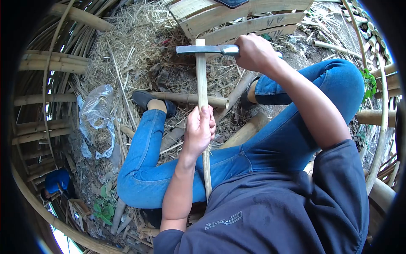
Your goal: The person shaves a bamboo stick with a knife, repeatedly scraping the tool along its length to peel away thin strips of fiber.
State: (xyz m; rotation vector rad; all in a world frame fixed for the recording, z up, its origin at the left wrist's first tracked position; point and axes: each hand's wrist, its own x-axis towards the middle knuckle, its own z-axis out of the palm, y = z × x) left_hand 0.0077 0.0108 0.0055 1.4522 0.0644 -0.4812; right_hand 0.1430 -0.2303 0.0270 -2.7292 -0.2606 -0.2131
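Note:
My right hand [253, 53] is closed round the handle of a knife [196, 49] with a broad metal blade. The blade lies crosswise over the upper end of a long, pale bamboo strip [202, 76], close under its tip. Lower down, my left hand [201, 129] grips the same strip, thumb lying along it. Below that hand the strip runs on across my jeans to my waist, standing roughly upright in this view. A cut bamboo pole [190, 99] is on the ground beyond my left hand, between my feet.
A slatted wooden crate [249, 23] stands ahead, with a dark flat object [232, 2] on top. Clear plastic bags [98, 114] lie at left on straw-covered ground. Bamboo railings [55, 61] edge the left side; cut bamboo [372, 38] is piled far right. A person in blue [58, 181] is at lower left.

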